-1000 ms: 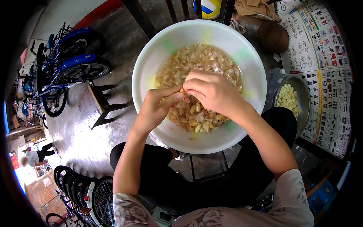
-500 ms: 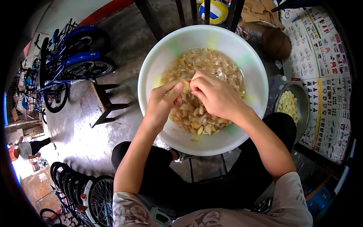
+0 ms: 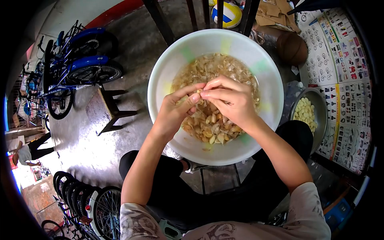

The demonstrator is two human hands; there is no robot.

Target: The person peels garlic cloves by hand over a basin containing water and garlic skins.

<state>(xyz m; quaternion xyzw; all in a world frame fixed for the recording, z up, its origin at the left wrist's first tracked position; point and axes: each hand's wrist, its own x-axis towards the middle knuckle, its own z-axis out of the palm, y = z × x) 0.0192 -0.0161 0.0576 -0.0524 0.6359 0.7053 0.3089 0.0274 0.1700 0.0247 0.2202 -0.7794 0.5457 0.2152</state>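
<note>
My left hand [image 3: 175,109] and my right hand [image 3: 231,99] meet above a large white plastic basin [image 3: 160,64]. Pinched between their fingertips is a garlic clove [image 3: 199,91], mostly covered by the fingers. Water fills the basin's bottom, with loose garlic skins [image 3: 212,64] afloat across the far part. Unpeeled and partly peeled garlic cloves [image 3: 214,119] lie heaped in the part closest to me. Beside my right knee, a metal bowl [image 3: 321,105] holds pale peeled garlic cloves [image 3: 305,112].
A wooden stool [image 3: 100,112] stands left of the basin. Bicycles [image 3: 86,70] line the left side, and a distant person [image 3: 28,154] is at the far left. Dark bars [image 3: 160,20], a volleyball [image 3: 228,15] and a brown ball [image 3: 292,48] lie beyond. Printed sheets [image 3: 340,80] cover the right side.
My right hand's fingers have shifted and straightened somewhat, staying at the clove, which is now more hidden. My left hand remains in nearly the same place. The distant person leans differently.
</note>
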